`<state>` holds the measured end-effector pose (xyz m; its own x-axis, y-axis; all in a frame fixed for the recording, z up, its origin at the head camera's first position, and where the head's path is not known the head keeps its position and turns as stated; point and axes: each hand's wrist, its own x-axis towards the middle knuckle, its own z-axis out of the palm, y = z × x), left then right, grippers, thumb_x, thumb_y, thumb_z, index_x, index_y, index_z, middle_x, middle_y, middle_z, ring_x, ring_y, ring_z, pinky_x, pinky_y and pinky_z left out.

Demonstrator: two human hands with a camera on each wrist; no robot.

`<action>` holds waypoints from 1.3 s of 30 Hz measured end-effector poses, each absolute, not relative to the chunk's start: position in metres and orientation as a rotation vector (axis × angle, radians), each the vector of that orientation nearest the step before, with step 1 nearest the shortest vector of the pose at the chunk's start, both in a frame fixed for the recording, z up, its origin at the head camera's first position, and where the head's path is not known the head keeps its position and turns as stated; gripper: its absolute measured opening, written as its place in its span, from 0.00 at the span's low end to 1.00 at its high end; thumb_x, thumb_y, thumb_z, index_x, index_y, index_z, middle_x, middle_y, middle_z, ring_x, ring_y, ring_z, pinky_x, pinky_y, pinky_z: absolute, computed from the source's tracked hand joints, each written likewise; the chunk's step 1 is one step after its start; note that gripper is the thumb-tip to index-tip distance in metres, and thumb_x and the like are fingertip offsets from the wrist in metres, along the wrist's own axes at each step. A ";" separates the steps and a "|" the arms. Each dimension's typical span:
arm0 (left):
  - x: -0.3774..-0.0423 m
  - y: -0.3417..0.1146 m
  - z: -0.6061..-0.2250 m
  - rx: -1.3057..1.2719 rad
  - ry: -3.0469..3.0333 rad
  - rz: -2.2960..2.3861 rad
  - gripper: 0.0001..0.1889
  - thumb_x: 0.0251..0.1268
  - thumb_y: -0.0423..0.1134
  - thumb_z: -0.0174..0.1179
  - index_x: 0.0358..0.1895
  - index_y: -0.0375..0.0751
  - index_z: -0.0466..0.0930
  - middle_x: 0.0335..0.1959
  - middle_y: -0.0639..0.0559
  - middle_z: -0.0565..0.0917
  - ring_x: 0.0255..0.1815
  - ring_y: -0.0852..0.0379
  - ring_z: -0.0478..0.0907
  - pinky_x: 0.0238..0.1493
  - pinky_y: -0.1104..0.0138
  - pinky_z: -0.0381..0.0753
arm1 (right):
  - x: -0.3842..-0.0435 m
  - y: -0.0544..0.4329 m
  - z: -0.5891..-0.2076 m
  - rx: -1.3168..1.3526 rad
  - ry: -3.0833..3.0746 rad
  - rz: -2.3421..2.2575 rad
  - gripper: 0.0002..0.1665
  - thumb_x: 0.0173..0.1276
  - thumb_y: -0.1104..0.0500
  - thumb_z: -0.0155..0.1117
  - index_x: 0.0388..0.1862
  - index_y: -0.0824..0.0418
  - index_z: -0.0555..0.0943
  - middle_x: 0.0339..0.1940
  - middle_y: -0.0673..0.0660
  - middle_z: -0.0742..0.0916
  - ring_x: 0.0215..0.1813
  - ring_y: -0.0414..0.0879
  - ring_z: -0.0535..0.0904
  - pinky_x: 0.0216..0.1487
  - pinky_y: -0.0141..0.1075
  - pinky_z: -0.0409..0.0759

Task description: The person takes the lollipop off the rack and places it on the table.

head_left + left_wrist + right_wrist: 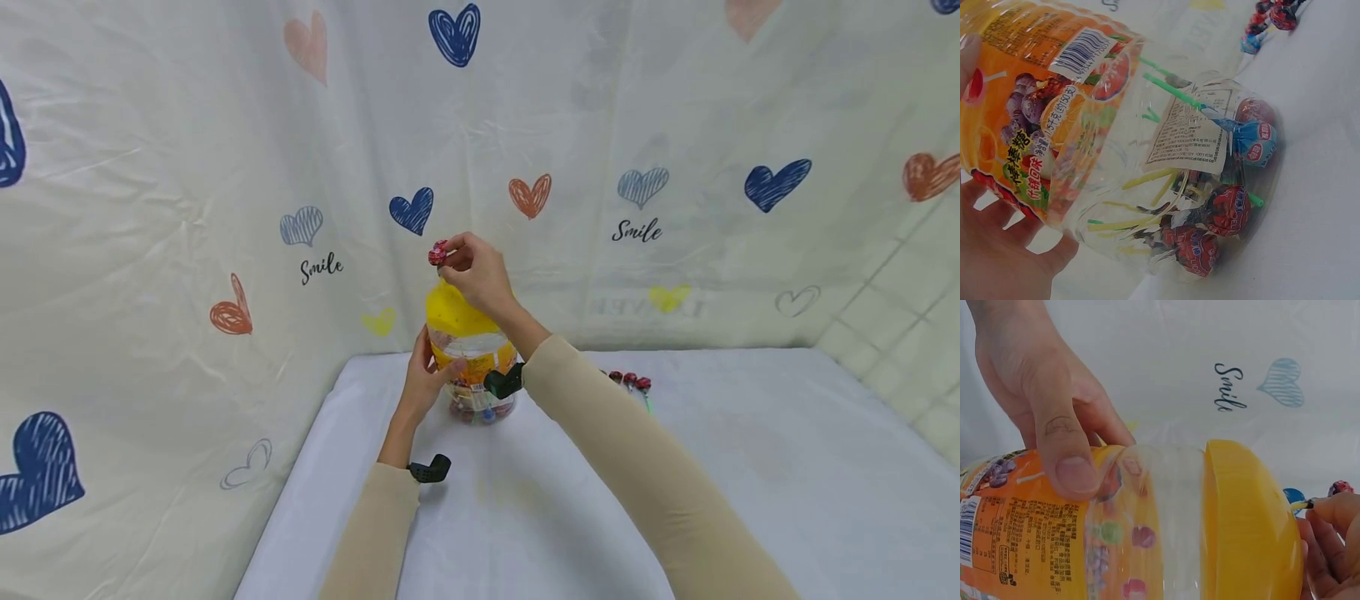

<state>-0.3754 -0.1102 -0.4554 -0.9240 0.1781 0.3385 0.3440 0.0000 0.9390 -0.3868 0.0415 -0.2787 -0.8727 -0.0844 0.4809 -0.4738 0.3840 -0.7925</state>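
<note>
A clear plastic jar (472, 346) with an orange fruit label and a yellow domed lid (1250, 519) stands upright on the table. Inside its lower part lie several wrapped lollipops (1229, 209) with green and yellow sticks. My left hand (426, 379) grips the jar's side, thumb across the label (1022, 544). Above the lid, my right hand (480, 271) pinches a red-wrapped lollipop (438, 252), wrapped end up. In the right wrist view its yellow stick (1300, 504) meets the top of the lid; a small blue round thing (1293, 497) shows beside it.
On the table (750, 450), right of the jar and partly behind my right sleeve (630, 450), lie several more lollipops (632, 380). A white curtain (540, 108) with printed hearts hangs behind the table. Dark wrist cameras sit on both wrists.
</note>
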 end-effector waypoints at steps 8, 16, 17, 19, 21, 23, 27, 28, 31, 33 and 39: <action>-0.375 -0.110 -0.454 -0.544 -2.170 -2.046 0.44 0.70 0.44 0.66 0.81 0.69 0.49 0.77 0.58 0.65 0.79 0.49 0.62 0.82 0.46 0.58 | -0.386 0.041 -0.280 0.493 -2.218 1.474 0.15 0.71 0.63 0.68 0.54 0.57 0.79 0.44 0.55 0.89 0.43 0.47 0.83 0.57 0.35 0.86; -0.374 -0.107 -0.454 -0.552 -2.156 -2.043 0.45 0.69 0.46 0.68 0.81 0.69 0.49 0.77 0.58 0.66 0.78 0.49 0.63 0.82 0.45 0.58 | -0.374 0.042 -0.264 0.512 -1.993 1.601 0.17 0.72 0.62 0.67 0.57 0.59 0.78 0.46 0.59 0.89 0.43 0.48 0.84 0.52 0.32 0.87; -0.374 -0.107 -0.454 -0.549 -2.156 -2.042 0.45 0.68 0.47 0.68 0.81 0.70 0.49 0.77 0.59 0.66 0.78 0.50 0.63 0.82 0.45 0.59 | -0.371 0.043 -0.262 0.516 -1.980 1.619 0.17 0.71 0.62 0.67 0.57 0.59 0.78 0.45 0.60 0.89 0.42 0.49 0.84 0.49 0.32 0.87; -0.374 -0.107 -0.454 -0.553 -2.152 -2.045 0.44 0.69 0.46 0.68 0.81 0.70 0.50 0.76 0.59 0.66 0.78 0.50 0.63 0.82 0.45 0.58 | -0.365 0.048 -0.259 0.530 -1.979 1.640 0.17 0.71 0.63 0.67 0.57 0.59 0.78 0.45 0.61 0.88 0.42 0.49 0.84 0.44 0.32 0.87; -0.374 -0.107 -0.454 -0.556 -2.157 -2.040 0.44 0.70 0.46 0.67 0.81 0.70 0.50 0.76 0.59 0.66 0.77 0.49 0.64 0.81 0.44 0.58 | -0.360 0.054 -0.258 0.543 -1.993 1.654 0.18 0.70 0.63 0.67 0.58 0.58 0.78 0.44 0.61 0.87 0.41 0.50 0.84 0.40 0.32 0.87; -0.374 -0.107 -0.454 -0.565 -2.158 -2.041 0.43 0.70 0.45 0.66 0.81 0.69 0.49 0.76 0.59 0.66 0.78 0.48 0.63 0.82 0.44 0.58 | -0.356 0.062 -0.260 0.548 -2.009 1.662 0.19 0.70 0.63 0.66 0.59 0.58 0.78 0.44 0.61 0.87 0.40 0.51 0.84 0.38 0.32 0.88; -0.373 -0.107 -0.454 -0.588 -2.136 -2.062 0.43 0.71 0.42 0.65 0.81 0.67 0.50 0.76 0.56 0.66 0.79 0.44 0.62 0.82 0.43 0.57 | -0.350 0.080 -0.270 0.546 -2.032 1.695 0.20 0.70 0.63 0.66 0.60 0.58 0.78 0.43 0.62 0.86 0.40 0.55 0.85 0.38 0.33 0.88; -0.373 -0.107 -0.454 -0.593 -2.127 -2.070 0.43 0.71 0.41 0.65 0.81 0.66 0.50 0.77 0.55 0.66 0.79 0.43 0.62 0.82 0.43 0.56 | -0.348 0.085 -0.273 0.546 -2.035 1.706 0.21 0.70 0.63 0.66 0.61 0.59 0.78 0.43 0.62 0.86 0.40 0.56 0.85 0.39 0.33 0.89; -0.372 -0.108 -0.455 -0.602 -2.111 -2.088 0.43 0.70 0.41 0.65 0.82 0.65 0.50 0.77 0.54 0.66 0.79 0.44 0.61 0.82 0.42 0.55 | -0.342 0.099 -0.282 0.547 -2.051 1.739 0.21 0.70 0.63 0.66 0.61 0.58 0.79 0.43 0.62 0.85 0.40 0.59 0.85 0.41 0.35 0.89; -0.371 -0.109 -0.456 -0.596 -2.118 -2.083 0.43 0.70 0.43 0.66 0.81 0.66 0.50 0.77 0.55 0.66 0.78 0.47 0.62 0.82 0.43 0.56 | -0.338 0.109 -0.287 0.550 -2.068 1.751 0.21 0.70 0.63 0.66 0.62 0.58 0.79 0.43 0.62 0.85 0.40 0.58 0.86 0.43 0.36 0.90; -0.372 -0.112 -0.456 -0.602 -2.109 -2.082 0.43 0.71 0.39 0.64 0.81 0.67 0.50 0.76 0.56 0.67 0.78 0.47 0.63 0.82 0.44 0.57 | -0.328 0.132 -0.300 0.568 -2.097 1.771 0.21 0.71 0.64 0.65 0.62 0.59 0.79 0.43 0.64 0.83 0.40 0.60 0.86 0.42 0.36 0.90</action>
